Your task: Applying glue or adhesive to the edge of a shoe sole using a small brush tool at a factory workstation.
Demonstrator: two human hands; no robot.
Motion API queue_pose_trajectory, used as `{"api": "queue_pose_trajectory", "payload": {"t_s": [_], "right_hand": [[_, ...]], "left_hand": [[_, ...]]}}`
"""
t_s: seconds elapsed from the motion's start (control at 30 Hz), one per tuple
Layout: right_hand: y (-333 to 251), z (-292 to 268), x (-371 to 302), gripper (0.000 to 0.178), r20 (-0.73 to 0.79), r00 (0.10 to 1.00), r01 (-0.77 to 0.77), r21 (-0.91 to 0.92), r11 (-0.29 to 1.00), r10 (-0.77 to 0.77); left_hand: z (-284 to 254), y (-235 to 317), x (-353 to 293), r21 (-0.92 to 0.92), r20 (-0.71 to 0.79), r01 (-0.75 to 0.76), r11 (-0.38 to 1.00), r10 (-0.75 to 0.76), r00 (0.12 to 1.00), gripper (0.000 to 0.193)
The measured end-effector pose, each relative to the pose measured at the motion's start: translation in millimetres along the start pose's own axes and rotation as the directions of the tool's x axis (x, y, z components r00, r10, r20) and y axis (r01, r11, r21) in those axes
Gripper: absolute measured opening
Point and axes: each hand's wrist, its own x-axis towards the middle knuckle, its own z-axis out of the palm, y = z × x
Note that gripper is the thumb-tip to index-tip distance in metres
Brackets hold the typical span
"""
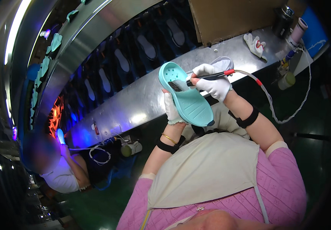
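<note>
A turquoise shoe sole [193, 106] with a raised rim and small holes in its upper end is tilted up in front of me. My left hand [171, 109], in a white fingerless glove, grips it by its left edge, partly hidden behind it. My right hand [214, 85], gloved the same way, closes round a black-handled brush [211, 76] with a red band. The dark bristles rest at the inside of the sole, near its middle. A pale hose [265, 90] runs from the handle off to the right. Behind my right hand lies a light grey sole [225, 62].
A metal bench ledge [135, 115] runs across; beyond it, several grey soles [122, 60] sit in dark slots. A white glove [254, 45], a pink-white cylinder [299, 30] and cardboard [227, 19] stand at the right. Another person [64, 174] works at the left near a red glow.
</note>
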Motion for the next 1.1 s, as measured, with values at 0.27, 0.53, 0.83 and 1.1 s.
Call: {"api": "queue_pose_trajectory", "payload": {"t_s": [0.27,0.53,0.83,1.1], "right_hand": [[-15,11,-18,0.010,0.260,0.920,0.379,-0.405,0.832,-0.293],[-10,11,-26,0.013,0.267,0.932,0.342,-0.411,0.845,-0.247],[-2,15,-35,0.017,0.247,0.960,0.190,-0.241,0.952,-0.129],[-8,5,-19,0.009,-0.029,0.999,-0.044,-0.101,0.994,0.041]], "left_hand": [[-10,1,17,0.017,-0.055,-0.191,0.981,0.191,0.980,0.072],[-2,14,15,-0.045,0.022,-0.222,0.974,0.224,0.974,0.073],[-9,30,19,-0.012,0.048,-0.274,0.962,0.274,0.960,0.074],[18,25,4,-0.167,0.005,-0.207,0.964,0.211,0.977,0.071]]}}
